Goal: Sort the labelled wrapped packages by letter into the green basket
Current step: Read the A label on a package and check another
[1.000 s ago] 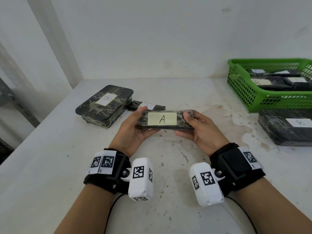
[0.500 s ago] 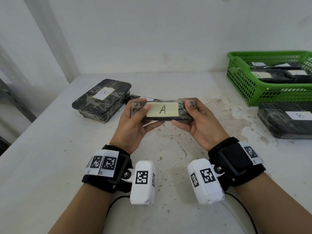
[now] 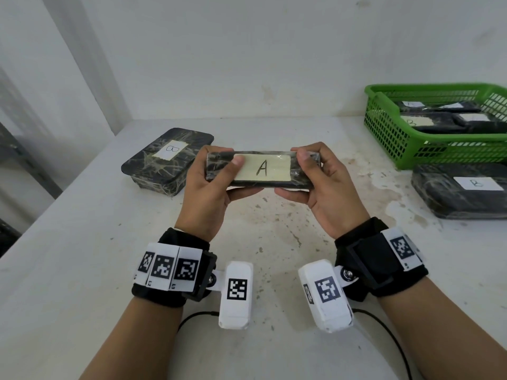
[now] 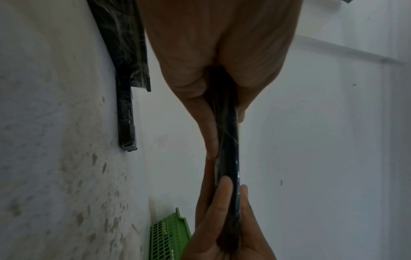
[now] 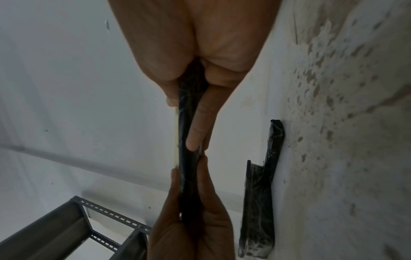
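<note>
A flat black wrapped package labelled A [image 3: 262, 169] is held above the table, label facing up. My left hand [image 3: 211, 185] grips its left end, thumb on top. My right hand [image 3: 322, 182] grips its right end the same way. The wrist views show the package edge-on [image 4: 229, 144] [image 5: 188, 140], pinched between thumbs and fingers. The green basket [image 3: 384, 133] stands at the far right with several wrapped packages inside. A large package labelled B [image 3: 167, 160] lies at the left, another B package [image 3: 463, 193] in front of the basket.
A thin wrapped package [image 5: 272, 146] lies on the table next to the left B package, hidden behind my hands in the head view. White walls close off the back. A grey metal shelf frame [image 5: 93, 211] stands off the table's left side. The stained white table [image 3: 274, 242] stretches in front.
Both hands have lifted the A package higher and tilted its label toward the camera. My left thumb now lies on the label's left edge.
</note>
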### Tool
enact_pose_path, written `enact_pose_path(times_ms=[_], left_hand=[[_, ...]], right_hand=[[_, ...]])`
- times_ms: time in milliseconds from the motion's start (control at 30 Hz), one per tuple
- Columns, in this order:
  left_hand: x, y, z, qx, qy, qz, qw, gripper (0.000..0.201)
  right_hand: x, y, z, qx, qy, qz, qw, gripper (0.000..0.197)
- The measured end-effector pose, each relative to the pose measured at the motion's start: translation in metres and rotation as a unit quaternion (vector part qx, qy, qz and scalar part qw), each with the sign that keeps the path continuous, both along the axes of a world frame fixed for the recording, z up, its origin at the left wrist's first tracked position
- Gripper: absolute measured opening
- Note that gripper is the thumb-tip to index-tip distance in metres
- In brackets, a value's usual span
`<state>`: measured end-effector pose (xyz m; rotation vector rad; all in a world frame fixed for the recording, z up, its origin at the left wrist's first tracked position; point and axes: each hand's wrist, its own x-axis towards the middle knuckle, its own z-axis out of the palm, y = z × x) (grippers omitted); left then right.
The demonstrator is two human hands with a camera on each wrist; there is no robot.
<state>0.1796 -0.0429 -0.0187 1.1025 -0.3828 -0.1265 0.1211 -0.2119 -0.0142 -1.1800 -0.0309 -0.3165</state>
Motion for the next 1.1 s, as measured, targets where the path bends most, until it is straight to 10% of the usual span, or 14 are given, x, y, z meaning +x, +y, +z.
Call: enact_pose_path(times_ms=[567, 1100], left_hand=[[0.018, -0.005, 0.091, -0.019, -0.111, 0.039, 0.993, 0.021], [0.01, 0.005, 0.115, -0.059, -0.164, -0.003, 0.985, 0.024]], right_hand=[[0.02, -0.001, 0.088, -0.033, -0.082, -0.007, 0.996, 0.036], [0.017, 0.005, 0.12, -0.088, -0.179, -0.032, 0.979, 0.011]])
